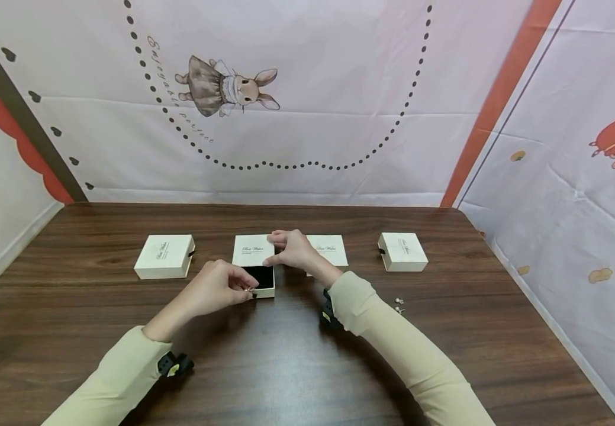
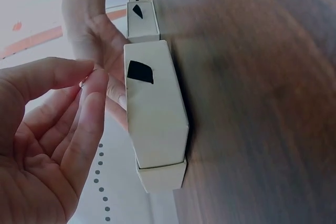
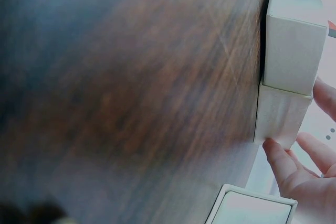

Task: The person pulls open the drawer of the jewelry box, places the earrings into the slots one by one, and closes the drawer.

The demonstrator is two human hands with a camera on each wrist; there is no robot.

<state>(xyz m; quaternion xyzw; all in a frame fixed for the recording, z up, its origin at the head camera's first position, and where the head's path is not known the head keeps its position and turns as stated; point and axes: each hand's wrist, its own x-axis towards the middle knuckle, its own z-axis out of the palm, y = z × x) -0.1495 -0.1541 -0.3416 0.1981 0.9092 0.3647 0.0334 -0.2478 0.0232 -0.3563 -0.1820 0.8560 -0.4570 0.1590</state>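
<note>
A white drawer-style gift box (image 1: 253, 251) stands at the middle of the table, its black-lined drawer (image 1: 268, 293) pulled out toward me. My left hand (image 1: 216, 290) is beside the drawer's left front corner. Between its thumb and fingertips it pinches a small shiny piece of jewellery (image 2: 82, 83), mostly hidden, so its exact kind cannot be told. My right hand (image 1: 295, 251) holds the box's outer sleeve (image 3: 283, 113) at its right side, thumb near the front and fingers farther back. A black ribbon tab (image 2: 140, 72) shows on the drawer front.
A second white box (image 1: 328, 249) stands just right, partly behind my right wrist. Other closed boxes stand at far left (image 1: 163, 256) and far right (image 1: 403, 251). Small shiny jewellery pieces (image 1: 399, 301) lie by my right forearm. A printed cloth (image 1: 307, 142) hangs behind the table.
</note>
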